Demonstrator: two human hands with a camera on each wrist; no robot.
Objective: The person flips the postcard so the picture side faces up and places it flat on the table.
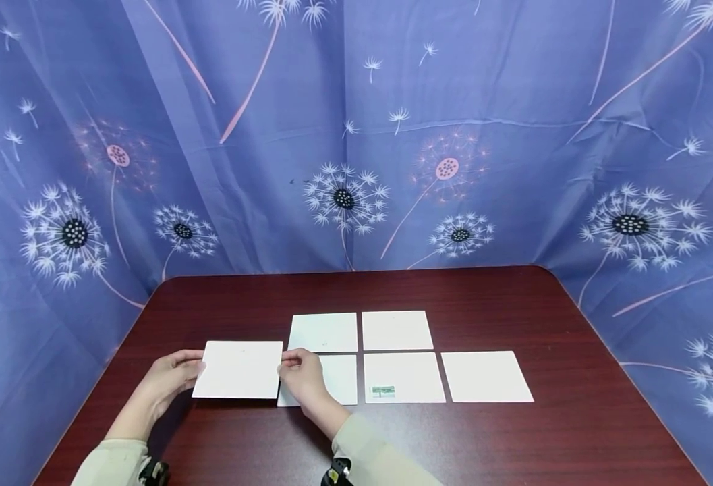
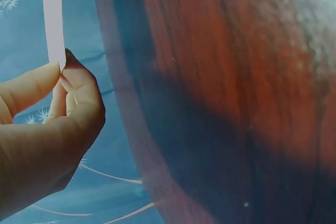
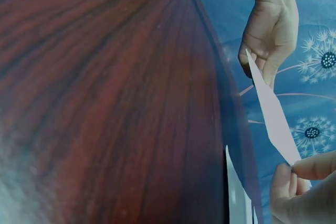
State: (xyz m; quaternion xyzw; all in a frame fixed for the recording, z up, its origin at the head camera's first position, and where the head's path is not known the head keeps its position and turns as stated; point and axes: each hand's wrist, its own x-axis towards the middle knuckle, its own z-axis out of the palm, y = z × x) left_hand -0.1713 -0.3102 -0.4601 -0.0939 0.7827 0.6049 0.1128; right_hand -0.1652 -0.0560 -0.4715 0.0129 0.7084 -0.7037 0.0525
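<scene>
A blank white card (image 1: 237, 370) is held just off the table, pinched at both side edges. My left hand (image 1: 170, 378) grips its left edge between thumb and fingers; in the left wrist view the card (image 2: 53, 19) appears nearly edge-on. At the opposite edge, my right hand (image 1: 304, 378) pinches it, and the right wrist view has both hands on the card (image 3: 275, 119). Beneath my right hand lies a white card (image 1: 339, 381), partly covered. Beside it is a card (image 1: 413, 374) with a small green picture in its lower left corner.
Further white cards lie flat: one (image 1: 486, 376) at the right end of the front row, two (image 1: 322, 332) (image 1: 395, 331) in the back row. The dark red wooden table (image 1: 575, 432) has rounded far corners. A blue dandelion-print curtain (image 1: 259, 202) surrounds it.
</scene>
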